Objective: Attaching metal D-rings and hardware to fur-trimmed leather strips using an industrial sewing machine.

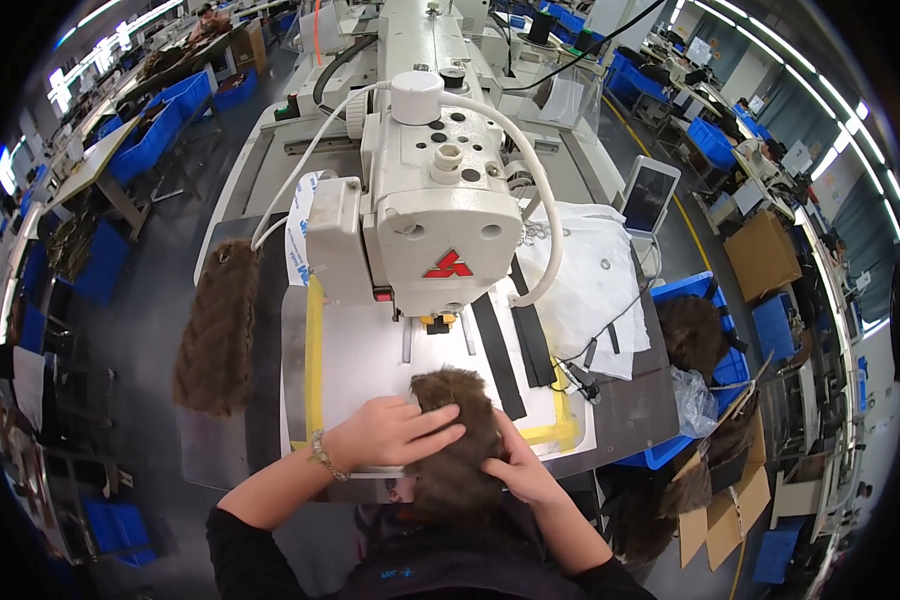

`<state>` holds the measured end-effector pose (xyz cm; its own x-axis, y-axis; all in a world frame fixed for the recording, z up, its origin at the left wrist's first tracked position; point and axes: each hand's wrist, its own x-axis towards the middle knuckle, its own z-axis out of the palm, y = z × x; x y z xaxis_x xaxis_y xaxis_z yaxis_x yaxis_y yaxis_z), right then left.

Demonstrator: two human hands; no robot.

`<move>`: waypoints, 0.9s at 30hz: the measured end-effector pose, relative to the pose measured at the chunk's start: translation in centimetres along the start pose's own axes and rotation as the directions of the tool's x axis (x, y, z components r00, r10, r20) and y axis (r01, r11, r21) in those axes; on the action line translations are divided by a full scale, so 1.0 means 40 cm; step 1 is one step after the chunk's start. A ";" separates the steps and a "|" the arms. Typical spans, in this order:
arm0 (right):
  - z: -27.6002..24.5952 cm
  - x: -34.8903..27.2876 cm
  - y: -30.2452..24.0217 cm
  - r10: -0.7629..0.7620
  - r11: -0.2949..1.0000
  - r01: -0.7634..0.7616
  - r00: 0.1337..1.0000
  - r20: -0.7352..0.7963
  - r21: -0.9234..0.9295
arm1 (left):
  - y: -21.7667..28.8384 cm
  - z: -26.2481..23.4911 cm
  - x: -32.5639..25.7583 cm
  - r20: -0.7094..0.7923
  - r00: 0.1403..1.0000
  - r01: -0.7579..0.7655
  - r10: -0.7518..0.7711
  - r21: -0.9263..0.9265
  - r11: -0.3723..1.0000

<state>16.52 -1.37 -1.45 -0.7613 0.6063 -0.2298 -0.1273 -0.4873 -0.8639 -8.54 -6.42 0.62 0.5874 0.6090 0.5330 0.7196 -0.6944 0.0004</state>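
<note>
A brown fur piece [458,480] hangs over the near edge of the sewing machine's work plate, close to my body. My right hand [522,468] grips its right side, the thumb on top and the other fingers out of sight behind it. Across its upper part lie the outstretched, slightly spread fingers of my left hand [395,432]; its thumb is hidden. Beyond the fur stands the white sewing machine head [445,230], above a white plate [365,370] edged with yellow tape. Two black strips [498,355] rest on the plate's right side.
Another brown fur piece [218,335] lies at the left. White cloth [595,290] with metal rings, a dark cable and a small screen [652,195] are on the right. Beside the table stand a blue bin [660,455] holding fur and an open cardboard box [735,515].
</note>
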 end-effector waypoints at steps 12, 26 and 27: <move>-0.001 0.010 -0.104 0.154 0.858 -0.094 0.985 0.078 -0.505 | 0.057 0.004 -0.052 0.194 0.966 0.192 -0.171 -0.091 0.977; 0.046 0.006 -0.073 -0.017 0.515 0.071 0.997 0.073 -0.854 | -0.022 0.035 0.003 0.191 0.721 0.693 -0.666 -0.231 0.683; 0.046 0.008 -0.063 -0.081 0.464 0.138 0.990 0.114 -0.875 | -0.026 0.042 0.007 0.221 0.709 0.705 -0.670 -0.274 0.655</move>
<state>15.45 -1.10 1.48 -0.8159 0.5683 -0.1069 0.3921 0.4077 -0.8247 -8.52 -4.88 -0.67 0.0160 0.9816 0.1903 0.7837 -0.1304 0.6073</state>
